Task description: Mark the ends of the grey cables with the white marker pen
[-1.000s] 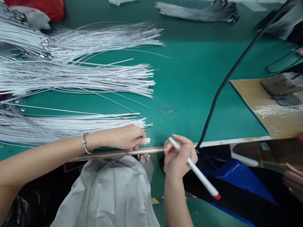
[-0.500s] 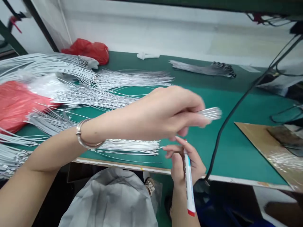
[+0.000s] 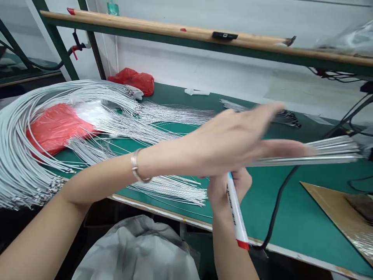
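My left hand [image 3: 230, 144], with a bangle on its wrist, reaches across the middle of the view. Its thumb lies along a bundle of grey cables [image 3: 335, 151] that sticks out to the right above the bench. The forefinger is raised away from the bundle and blurred, and the other fingers are mostly hidden. Just below, my right hand [image 3: 217, 190] is closed on a white marker pen [image 3: 237, 216] with a red end pointing down. Part of the right hand is hidden behind the left, so whether it also touches the bundle cannot be seen.
Long light-grey cables [image 3: 17, 151] lie coiled at the left, with more cable ends [image 3: 175, 190] spread along the green bench [image 3: 276, 217]. Red plastic bags [image 3: 58, 128] sit among them. A black cord [image 3: 276, 206] hangs at the right, near a cardboard sheet [image 3: 329, 210]. A shelf [image 3: 163, 29] runs above.
The view has tilted up, bringing the shelf in. My left hand has gone from a pinch to a raised forefinger. Far more of the cable bundle now shows on the right. The marker stays in my right hand.
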A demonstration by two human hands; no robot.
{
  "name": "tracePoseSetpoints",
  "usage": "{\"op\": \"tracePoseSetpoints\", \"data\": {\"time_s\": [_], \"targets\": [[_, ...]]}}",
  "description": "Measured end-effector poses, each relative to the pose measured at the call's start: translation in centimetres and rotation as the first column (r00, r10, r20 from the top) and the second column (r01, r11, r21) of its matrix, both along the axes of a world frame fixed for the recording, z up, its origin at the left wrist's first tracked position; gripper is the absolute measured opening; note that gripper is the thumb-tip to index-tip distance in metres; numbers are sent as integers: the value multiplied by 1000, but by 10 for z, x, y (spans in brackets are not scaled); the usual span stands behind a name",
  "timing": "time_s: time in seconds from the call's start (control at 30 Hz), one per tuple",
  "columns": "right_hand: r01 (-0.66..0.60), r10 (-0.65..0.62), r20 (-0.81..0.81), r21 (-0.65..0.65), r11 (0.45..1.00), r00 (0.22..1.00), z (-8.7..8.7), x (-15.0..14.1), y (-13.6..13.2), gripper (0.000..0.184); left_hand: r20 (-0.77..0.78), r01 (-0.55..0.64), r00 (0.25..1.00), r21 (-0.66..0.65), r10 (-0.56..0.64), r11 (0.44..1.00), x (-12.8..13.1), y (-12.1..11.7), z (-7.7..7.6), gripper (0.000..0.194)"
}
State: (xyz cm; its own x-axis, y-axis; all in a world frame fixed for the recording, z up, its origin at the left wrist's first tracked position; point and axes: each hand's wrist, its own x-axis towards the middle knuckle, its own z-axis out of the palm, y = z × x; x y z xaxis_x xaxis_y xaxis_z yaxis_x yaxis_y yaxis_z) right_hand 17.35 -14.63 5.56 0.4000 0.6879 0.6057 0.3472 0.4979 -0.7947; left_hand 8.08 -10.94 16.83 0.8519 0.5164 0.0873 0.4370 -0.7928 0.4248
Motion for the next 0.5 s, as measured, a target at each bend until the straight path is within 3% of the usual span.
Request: {"op": "tracePoseSetpoints", "data": {"time_s": [0.07,0.1,0.13,0.2,0.27,0.4,0.5], "targets": [[25,-24,-57,27,999,998,8,1,-2,32,254,-33,966,-33,40,999,-30,7,-22,47],[18,-15,-93,33,999,996,10,4,-3,30,246,-10,969,-68,27,998,-46,12,-35,54],[6,-1,-130,38,999,992,12,8,-4,29,140,31,990,-135,-12,990,-62,18,-48,55],[3,8,-196,54,999,981,13,21,-4,27,-89,74,991,-274,-102,959,-91,31,-70,37],[5,12,-259,64,998,966,11,40,-4,25,-166,43,980,-347,-107,937,-114,44,-84,32],[54,-42,-376,20,998,926,1,76,-14,19,-163,-75,987,-421,6,904,-142,65,-90,35],[157,-138,-393,16,988,909,-3,90,-27,17,-144,-137,985,-353,91,925,-148,74,-82,35]]}}
